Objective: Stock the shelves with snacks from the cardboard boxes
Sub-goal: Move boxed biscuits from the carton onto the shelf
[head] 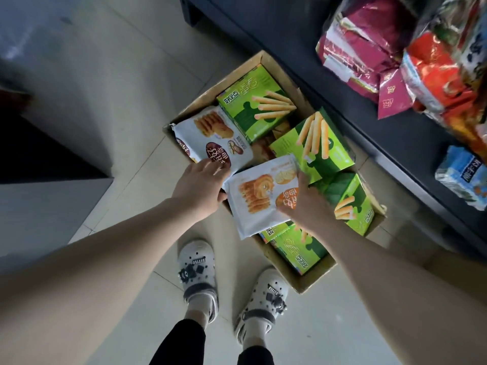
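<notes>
Underfoot, pale glossy floor tiles (pixel 118 101) run across the room, with a dark block (pixel 39 154) at the left. A cardboard box (pixel 311 284) sits open on the tiles, pressed against the base of a dark shelf (pixel 355 106) on the right. The box holds green biscuit-stick boxes (pixel 253 106) lying at different angles and two white bags. The right hand (pixel 308 204) grips the pastry bag (pixel 253 198) at its right edge, thumb across the front. It is tilted above the box's near side. The left hand (pixel 200 185) has its fingers on the lower edge of the cookie bag (pixel 210 138). Whether it actually clasps that bag is hard to tell. Crinkled red snack bags (pixel 363 48) and a blue pack (pixel 461 177) lie on the shelf. White clogs (pixel 197 270) stand just beside the box.
</notes>
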Available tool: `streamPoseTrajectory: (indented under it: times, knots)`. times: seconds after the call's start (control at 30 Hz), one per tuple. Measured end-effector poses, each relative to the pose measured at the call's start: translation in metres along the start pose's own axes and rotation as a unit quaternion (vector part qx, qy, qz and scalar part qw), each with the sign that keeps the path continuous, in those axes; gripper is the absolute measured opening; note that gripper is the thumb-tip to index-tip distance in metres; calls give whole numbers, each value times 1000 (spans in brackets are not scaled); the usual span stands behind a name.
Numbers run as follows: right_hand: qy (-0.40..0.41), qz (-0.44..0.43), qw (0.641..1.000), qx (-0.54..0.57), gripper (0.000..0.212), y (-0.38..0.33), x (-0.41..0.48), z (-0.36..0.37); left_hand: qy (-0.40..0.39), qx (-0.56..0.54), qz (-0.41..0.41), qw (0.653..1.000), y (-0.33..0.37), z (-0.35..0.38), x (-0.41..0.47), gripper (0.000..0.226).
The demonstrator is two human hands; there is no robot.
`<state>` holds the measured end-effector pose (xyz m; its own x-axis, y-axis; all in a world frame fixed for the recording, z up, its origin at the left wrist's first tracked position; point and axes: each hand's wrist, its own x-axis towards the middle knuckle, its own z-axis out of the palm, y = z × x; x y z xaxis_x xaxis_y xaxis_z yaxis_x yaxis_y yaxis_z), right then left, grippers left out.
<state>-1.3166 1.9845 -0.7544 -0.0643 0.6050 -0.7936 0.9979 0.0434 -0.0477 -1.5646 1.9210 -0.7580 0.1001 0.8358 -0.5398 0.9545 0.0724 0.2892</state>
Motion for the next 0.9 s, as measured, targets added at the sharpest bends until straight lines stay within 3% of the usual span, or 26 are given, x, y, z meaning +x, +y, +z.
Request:
streamPoseTrajectory:
  times: [0.17,0.3,0.43,0.57,0.63,0.77,0.83,0.9]
  knots:
    - [6,41,992,117,115,-3,8,-3,-13,14,-5,1000,1,5,1,57]
    - [-56,73,983,159,71,2,12,-16,-30,-3,-3,1000,1,3,2,54]
    - [-19,61,963,263,23,10,13,-37,-37,-47,5,998,3,2,9,50]
    - [11,15,967,254,17,13,11,-50,-44,-71,9,997,15,5,13,50]
    - [73,1,972,222,26,18,9,-49,-37,-70,-2,997,19,7,15,49]
    - [289,-28,952,94,58,28,12,-55,-13,-78,11,997,27,8,27,49]
    - [306,-41,949,68,70,36,26,-63,-12,-93,23,995,33,9,35,50]
    - [248,-31,966,69,83,42,42,-71,-14,-100,32,994,39,10,44,48]
